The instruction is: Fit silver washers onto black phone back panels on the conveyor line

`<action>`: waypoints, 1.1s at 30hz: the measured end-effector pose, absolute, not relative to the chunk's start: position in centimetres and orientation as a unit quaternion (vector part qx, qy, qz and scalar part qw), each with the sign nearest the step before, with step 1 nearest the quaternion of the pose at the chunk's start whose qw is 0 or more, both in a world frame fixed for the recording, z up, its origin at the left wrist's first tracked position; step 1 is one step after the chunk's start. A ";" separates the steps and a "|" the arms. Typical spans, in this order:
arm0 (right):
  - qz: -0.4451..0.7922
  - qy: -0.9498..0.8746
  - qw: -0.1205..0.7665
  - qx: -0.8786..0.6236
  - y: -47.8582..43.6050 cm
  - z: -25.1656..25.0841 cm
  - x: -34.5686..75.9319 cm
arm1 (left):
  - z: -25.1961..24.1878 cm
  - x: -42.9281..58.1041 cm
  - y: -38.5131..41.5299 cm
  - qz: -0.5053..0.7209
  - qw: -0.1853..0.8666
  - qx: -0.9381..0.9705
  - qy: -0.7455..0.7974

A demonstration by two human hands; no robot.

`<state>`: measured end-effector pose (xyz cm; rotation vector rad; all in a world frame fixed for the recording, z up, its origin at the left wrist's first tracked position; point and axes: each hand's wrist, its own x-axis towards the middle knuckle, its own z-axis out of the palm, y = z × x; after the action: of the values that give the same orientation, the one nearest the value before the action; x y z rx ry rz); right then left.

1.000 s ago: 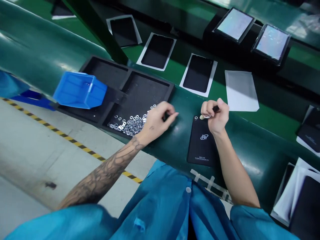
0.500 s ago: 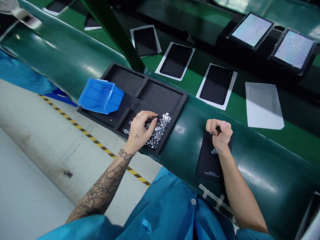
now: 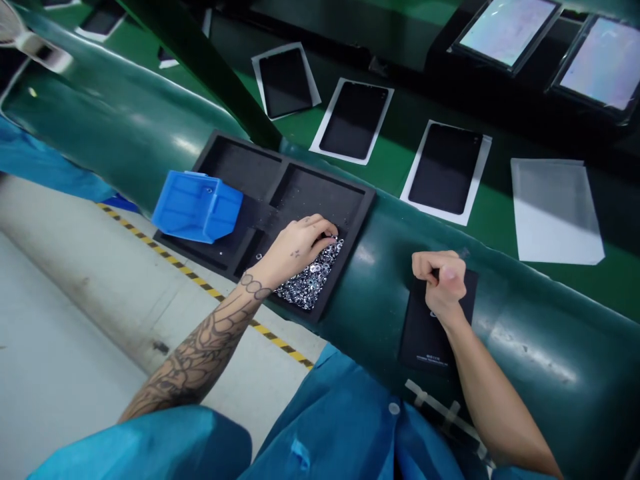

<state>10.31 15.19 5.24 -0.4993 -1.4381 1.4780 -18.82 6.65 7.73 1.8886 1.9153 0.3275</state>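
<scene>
I saw the left hand [image 3: 300,248] half-curled, fingertips down among the steel washers [image 3: 307,283] in the foam tray [image 3: 320,197], any hold unclear; the right hand [image 3: 439,280] sat clenched over the black phone back [image 3: 427,333], its contents hidden. The next move called for pinching one washer free.

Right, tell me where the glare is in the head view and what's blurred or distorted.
Head view: white glare streaks the glossy green curved surface at right; the framed panels at top right wash out pale; the metal washers glint but stay fairly sharp; wide-angle distortion bends the scene toward the edges.
</scene>
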 end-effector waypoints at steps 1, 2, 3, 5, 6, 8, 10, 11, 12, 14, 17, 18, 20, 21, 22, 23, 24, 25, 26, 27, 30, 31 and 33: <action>0.604 -0.594 0.490 -0.207 15.1 5.3 10.3 | 7.9 -18.8 6.9 0.112 0.221 0.685 0.685; 0.598 -0.598 0.491 -0.207 15.0 5.3 10.3 | 8.0 -18.9 7.1 0.108 0.228 0.687 0.682; 0.591 -0.607 0.490 -0.205 14.8 5.3 10.3 | 8.1 -18.9 7.3 0.104 0.233 0.687 0.680; 0.573 -0.627 0.488 -0.203 14.5 5.3 10.3 | 8.2 -18.9 7.6 0.099 0.241 0.687 0.678; 0.567 -0.630 0.490 -0.203 14.4 5.3 10.3 | 8.3 -18.9 7.6 0.096 0.244 0.687 0.678; 0.571 -0.618 0.499 -0.204 14.3 5.2 10.3 | 8.3 -19.0 7.7 0.093 0.249 0.687 0.677; 0.580 -0.604 0.504 -0.211 14.3 5.1 10.3 | 8.4 -19.1 7.6 0.095 0.254 0.687 0.674; 0.580 -0.604 0.503 -0.214 14.3 5.1 10.3 | 8.4 -19.2 7.7 0.096 0.258 0.687 0.672; 0.578 -0.608 0.500 -0.214 14.3 5.2 10.3 | 8.5 -19.4 7.8 0.099 0.265 0.686 0.670; 0.570 -0.622 0.494 -0.209 14.4 5.3 10.4 | 8.9 -19.9 8.0 0.106 0.277 0.685 0.665; 0.576 -0.616 0.498 -0.199 14.4 5.4 10.5 | 10.0 -20.6 8.6 0.124 0.272 0.689 0.660; 0.580 -0.612 0.499 -0.201 14.4 5.4 10.5 | 10.4 -20.7 8.8 0.131 0.265 0.691 0.659; 0.577 -0.619 0.492 -0.203 14.4 5.4 10.5 | 11.2 -20.7 9.1 0.144 0.255 0.695 0.657; 0.573 -0.625 0.489 -0.205 14.4 5.5 10.4 | 11.5 -20.5 9.1 0.152 0.254 0.694 0.656; 0.570 -0.628 0.487 -0.207 14.4 5.5 10.4 | 11.7 -20.2 9.2 0.160 0.257 0.694 0.653; 0.572 -0.625 0.488 -0.210 14.4 5.6 10.3 | 11.8 -19.9 9.1 0.168 0.265 0.693 0.649; 0.577 -0.616 0.491 -0.214 14.4 5.7 10.3 | 11.9 -19.4 9.1 0.176 0.276 0.691 0.645; 0.582 -0.607 0.495 -0.219 14.4 5.8 10.2 | 11.8 -19.0 9.0 0.183 0.289 0.686 0.642; 0.585 -0.600 0.498 -0.223 14.4 5.8 10.2 | 11.7 -18.5 8.8 0.194 0.299 0.679 0.642; 0.585 -0.598 0.499 -0.227 14.4 5.9 10.3 | 11.5 -18.1 8.7 0.207 0.306 0.671 0.643; 0.588 -0.594 0.495 -0.239 14.5 6.2 10.3 | 10.7 -16.8 8.4 0.255 0.318 0.647 0.644; 0.595 -0.588 0.490 -0.245 14.5 6.4 10.3 | 10.5 -16.5 8.4 0.267 0.323 0.644 0.640; 0.606 -0.581 0.484 -0.247 14.6 6.5 10.3 | 10.2 -16.0 8.6 0.282 0.339 0.642 0.627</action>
<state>10.33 14.56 6.54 -0.6020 -1.4151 1.4764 -16.04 8.60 10.17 1.6708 1.6337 0.7341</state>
